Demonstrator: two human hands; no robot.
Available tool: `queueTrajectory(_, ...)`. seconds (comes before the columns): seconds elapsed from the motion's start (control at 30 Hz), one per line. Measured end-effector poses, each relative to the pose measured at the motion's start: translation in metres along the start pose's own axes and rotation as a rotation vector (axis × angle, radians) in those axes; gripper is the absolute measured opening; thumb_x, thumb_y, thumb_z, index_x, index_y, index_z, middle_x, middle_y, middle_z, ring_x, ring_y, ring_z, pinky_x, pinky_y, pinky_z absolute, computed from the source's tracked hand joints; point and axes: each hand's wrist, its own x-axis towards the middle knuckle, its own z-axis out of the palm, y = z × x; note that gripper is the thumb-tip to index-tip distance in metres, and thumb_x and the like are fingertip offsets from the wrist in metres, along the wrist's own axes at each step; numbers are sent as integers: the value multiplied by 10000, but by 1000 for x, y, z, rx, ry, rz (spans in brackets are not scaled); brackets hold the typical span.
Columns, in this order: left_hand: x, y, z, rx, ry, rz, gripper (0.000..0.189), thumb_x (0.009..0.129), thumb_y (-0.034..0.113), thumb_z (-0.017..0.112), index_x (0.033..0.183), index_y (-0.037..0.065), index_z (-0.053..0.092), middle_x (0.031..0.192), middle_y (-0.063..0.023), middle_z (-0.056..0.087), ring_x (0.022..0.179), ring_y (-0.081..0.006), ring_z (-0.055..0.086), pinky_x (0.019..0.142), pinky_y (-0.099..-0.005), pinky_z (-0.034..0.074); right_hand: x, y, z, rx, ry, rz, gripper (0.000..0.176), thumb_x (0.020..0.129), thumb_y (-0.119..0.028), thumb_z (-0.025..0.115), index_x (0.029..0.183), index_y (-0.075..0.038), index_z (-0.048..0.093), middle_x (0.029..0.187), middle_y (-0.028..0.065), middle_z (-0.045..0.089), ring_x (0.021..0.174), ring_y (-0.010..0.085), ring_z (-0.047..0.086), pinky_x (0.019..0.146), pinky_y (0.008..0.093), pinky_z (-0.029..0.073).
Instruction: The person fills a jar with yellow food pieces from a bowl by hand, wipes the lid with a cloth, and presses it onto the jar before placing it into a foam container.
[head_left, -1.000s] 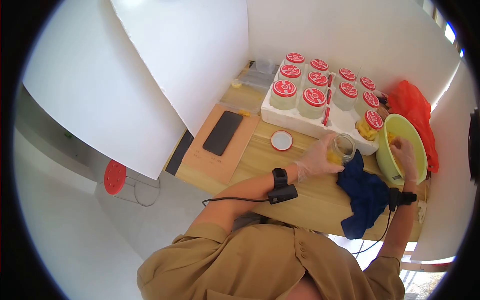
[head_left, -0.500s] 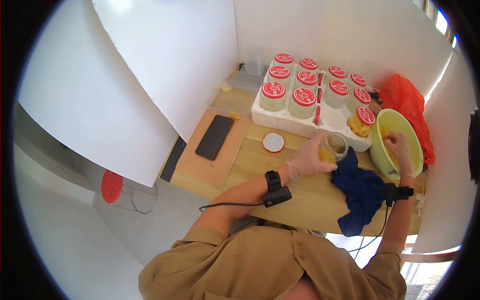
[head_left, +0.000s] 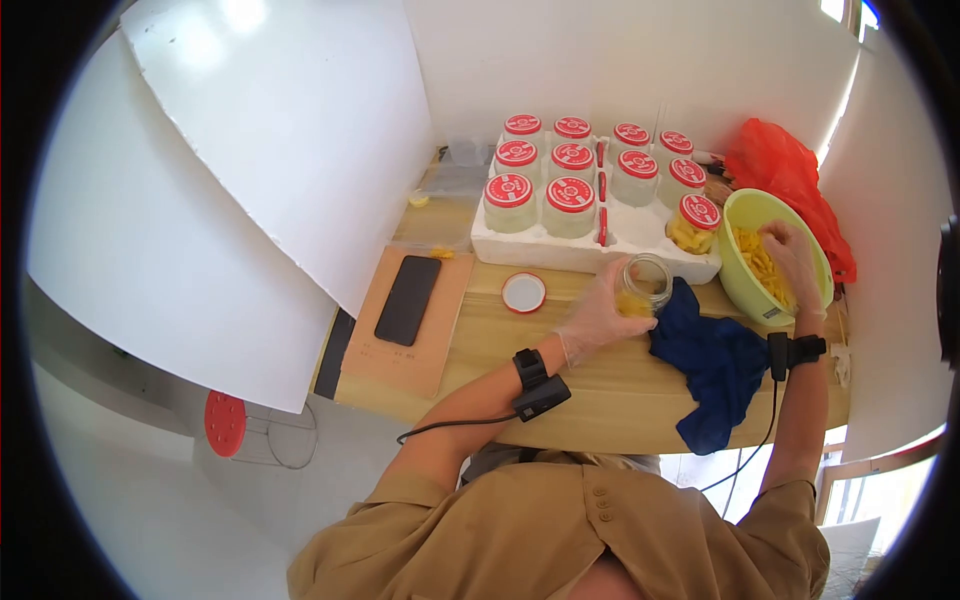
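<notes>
An uncapped glass jar (head_left: 646, 276) with some yellow pieces at its bottom is held by my left hand (head_left: 600, 315), which wears a clear glove. My gloved right hand (head_left: 790, 262) is over the light green bowl (head_left: 736, 290), its fingers bent together above yellow pieces (head_left: 757, 262); whatever they hold is too small to make out. Left of the jar a lid (head_left: 524, 292) lies with its white inside up. Behind the jar, a closed jar of yellow pieces (head_left: 692, 226) stands in the foam tray (head_left: 640, 255).
Several red-lidded jars (head_left: 570, 196) fill the foam tray. A dark blue cloth (head_left: 712, 370) lies between my hands. The phone (head_left: 408, 300) rests on brown cardboard (head_left: 420, 365) at the left. A red plastic bag (head_left: 785, 170) is behind the bowl. A red stool (head_left: 225, 424) stands on the floor.
The camera view has shifted. My right hand has risen a little from inside the bowl, and more yellow pieces show. My left hand still holds the jar.
</notes>
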Motion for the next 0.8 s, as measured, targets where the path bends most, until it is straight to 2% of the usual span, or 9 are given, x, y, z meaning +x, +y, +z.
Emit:
queueTrajectory(0.13, -2, 14, -3, 65, 9, 37, 985, 786, 203, 919, 1587, 13, 379, 1459, -169, 583, 1381, -275, 563, 1170, -398, 445, -5, -21, -10, 57, -36, 20, 249, 973, -144, 608, 1074, 62, 703, 919, 25, 665, 876, 101, 608, 814, 280, 503)
queueTrajectory(0.23, -4, 12, -4, 149, 27, 41, 940, 786, 202, 913, 1560, 21, 410, 1431, -161, 607, 1361, -272, 581, 1158, -400, 458, -13, -42, -14, 43, -39, 36, 274, 959, -171, 617, 1068, 59, 717, 946, 39, 687, 901, 107, 620, 840, 289, 509)
queueTrajectory(0.37, 5, -4, -4, 144, -27, 52, 1006, 735, 287, 954, 1543, -5, 430, 1452, -197, 599, 1378, -319, 577, 1181, -409, 446, -22, -63, -20, 25, -1, 26, 313, 944, -180, 616, 1096, 60, 746, 975, 49, 702, 929, 117, 634, 866, 295, 517)
queueTrajectory(0.5, 6, 1, -5, 113, -4, 68, 987, 723, 284, 963, 1524, -1, 464, 1453, -188, 609, 1371, -309, 588, 1170, -409, 456, -28, -72, -17, 155, 0, 69, 318, 941, -156, 602, 1110, 60, 764, 962, 41, 693, 915, 117, 623, 854, 281, 510)
queueTrajectory(0.8, 3, 1, -7, 121, 7, 123, 932, 715, 229, 966, 1493, 13, 499, 1397, -158, 661, 1307, -289, 632, 1132, -401, 488, -49, -139, 1, 211, -197, 95, 271, 985, -158, 649, 1116, 44, 772, 950, 11, 687, 877, 89, 604, 801, 261, 509)
